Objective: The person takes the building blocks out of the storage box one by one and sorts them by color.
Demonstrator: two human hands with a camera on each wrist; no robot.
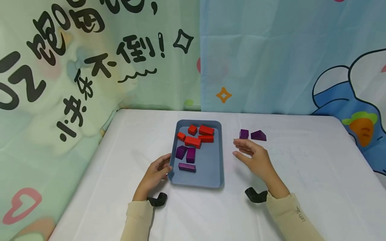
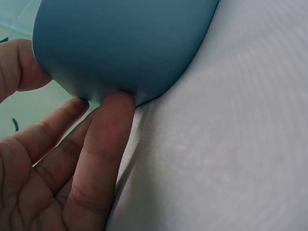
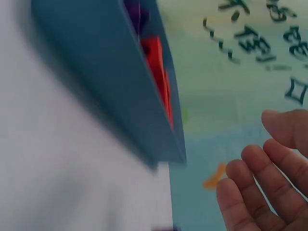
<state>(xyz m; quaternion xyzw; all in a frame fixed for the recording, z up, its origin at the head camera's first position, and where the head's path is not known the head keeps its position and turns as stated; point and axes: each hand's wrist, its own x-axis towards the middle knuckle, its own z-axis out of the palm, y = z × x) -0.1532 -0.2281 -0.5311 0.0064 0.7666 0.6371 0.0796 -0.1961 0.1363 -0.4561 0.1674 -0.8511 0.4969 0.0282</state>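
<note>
the left hand (image 1: 156,172) touched the tray (image 1: 208,174) at its near left corner, fingers loose. the right hand (image 1: 253,157) lay open, holding nothing, near 2 purple blocks (image 1: 253,135).

Blue tray (image 1: 211,167) flat on table, holding red blocks (image 1: 200,135) and purple blocks (image 1: 187,157).

1. Head view: bright, even, diffuse light; sharp across the frame, no glare.
2. Shadows soft and short: thin dark edge under the tray (image 1: 211,180) near rim, faint ones by the wrists.
3. Left wrist view: close-up, fingers (image 2: 103,144) slightly soft, cloth weave shows moiré-like banding.
4. Right wrist view: blurry, probably motion; tray wall (image 3: 110,86) smeared, backdrop lettering soft.
</note>
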